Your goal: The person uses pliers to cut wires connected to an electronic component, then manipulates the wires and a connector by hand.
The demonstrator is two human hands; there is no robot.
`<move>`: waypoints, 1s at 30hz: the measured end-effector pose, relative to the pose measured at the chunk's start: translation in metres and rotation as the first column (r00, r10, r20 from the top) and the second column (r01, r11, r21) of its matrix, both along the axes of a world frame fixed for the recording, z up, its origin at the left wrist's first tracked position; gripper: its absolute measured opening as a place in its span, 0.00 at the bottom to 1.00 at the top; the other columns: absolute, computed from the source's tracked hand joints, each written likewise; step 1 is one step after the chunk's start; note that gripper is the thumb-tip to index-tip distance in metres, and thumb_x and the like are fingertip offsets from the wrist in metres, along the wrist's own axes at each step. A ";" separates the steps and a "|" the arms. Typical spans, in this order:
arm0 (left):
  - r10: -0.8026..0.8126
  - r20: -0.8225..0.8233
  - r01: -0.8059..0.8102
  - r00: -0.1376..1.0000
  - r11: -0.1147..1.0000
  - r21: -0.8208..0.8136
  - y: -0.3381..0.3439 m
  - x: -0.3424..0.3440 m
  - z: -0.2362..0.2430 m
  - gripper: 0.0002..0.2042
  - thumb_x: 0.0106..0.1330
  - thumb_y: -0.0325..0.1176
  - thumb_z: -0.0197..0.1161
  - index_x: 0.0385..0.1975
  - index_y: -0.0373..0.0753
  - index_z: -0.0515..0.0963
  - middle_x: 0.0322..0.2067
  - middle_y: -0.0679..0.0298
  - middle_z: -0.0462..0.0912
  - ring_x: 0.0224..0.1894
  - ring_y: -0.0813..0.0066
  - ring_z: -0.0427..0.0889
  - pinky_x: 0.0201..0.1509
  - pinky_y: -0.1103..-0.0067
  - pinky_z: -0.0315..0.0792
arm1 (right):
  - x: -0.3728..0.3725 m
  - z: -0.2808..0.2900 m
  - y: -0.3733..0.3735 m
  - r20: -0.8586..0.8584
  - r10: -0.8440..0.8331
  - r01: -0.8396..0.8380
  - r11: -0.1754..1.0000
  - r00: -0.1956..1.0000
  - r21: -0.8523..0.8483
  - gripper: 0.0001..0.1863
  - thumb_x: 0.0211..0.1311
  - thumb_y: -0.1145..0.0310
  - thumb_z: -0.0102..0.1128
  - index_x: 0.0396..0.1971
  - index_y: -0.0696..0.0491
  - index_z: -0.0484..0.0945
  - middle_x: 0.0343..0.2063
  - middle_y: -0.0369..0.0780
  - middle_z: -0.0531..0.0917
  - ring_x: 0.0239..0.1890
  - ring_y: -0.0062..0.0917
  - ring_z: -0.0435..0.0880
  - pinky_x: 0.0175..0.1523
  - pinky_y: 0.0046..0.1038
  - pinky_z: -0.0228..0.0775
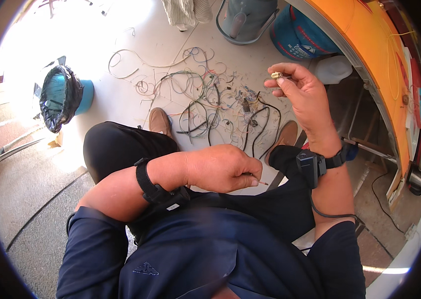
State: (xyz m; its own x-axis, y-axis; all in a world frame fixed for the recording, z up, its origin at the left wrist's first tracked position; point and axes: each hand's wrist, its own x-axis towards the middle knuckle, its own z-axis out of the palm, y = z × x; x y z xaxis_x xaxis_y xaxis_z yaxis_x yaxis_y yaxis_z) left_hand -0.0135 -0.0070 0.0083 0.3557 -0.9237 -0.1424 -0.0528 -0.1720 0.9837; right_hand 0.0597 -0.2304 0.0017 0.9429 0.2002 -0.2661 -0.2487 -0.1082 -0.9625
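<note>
Raised at the right, my right hand (302, 94) pinches a small cream-coloured connector (275, 75) between thumb and fingertips. A thin bit of wire seems to come off it. My left hand (230, 169) is closed above my lap, its thumb pressed against the curled fingers. From that fist pokes the end of a thin wire-like piece (263, 184); the remainder is hidden inside the hand. Beyond both hands, a tangle of loose wires (200, 94) in several colours lies on the pale floor between my shoes, with small scraps (248, 99) among it.
A teal bin (85, 97) with a black liner stands at the left. At the far side are a grey bucket (247, 20) and a blue bucket (302, 37), with a translucent plastic jug (334, 70) nearby. An orange-topped table (364, 40) curves along the right.
</note>
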 end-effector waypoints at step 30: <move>0.468 -0.783 -0.855 0.410 0.496 -0.151 0.023 0.049 -0.014 0.11 0.75 0.29 0.55 0.55 0.39 0.72 0.38 0.60 0.82 0.45 0.65 0.86 0.41 0.79 0.82 | -0.031 0.007 0.014 -0.180 0.492 -0.471 0.869 0.852 0.149 0.21 0.75 0.55 0.51 0.39 0.60 0.80 0.23 0.35 0.80 0.32 0.23 0.82 0.45 0.26 0.73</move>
State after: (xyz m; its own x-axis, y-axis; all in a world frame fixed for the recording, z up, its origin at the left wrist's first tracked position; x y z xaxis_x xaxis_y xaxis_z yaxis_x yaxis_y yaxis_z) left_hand 0.0356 0.0163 -0.0055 0.8902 -0.3963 -0.2247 0.4381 0.6093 0.6610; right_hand 0.0283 -0.2163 0.0087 0.6474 0.6495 -0.3988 -0.3819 -0.1763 -0.9072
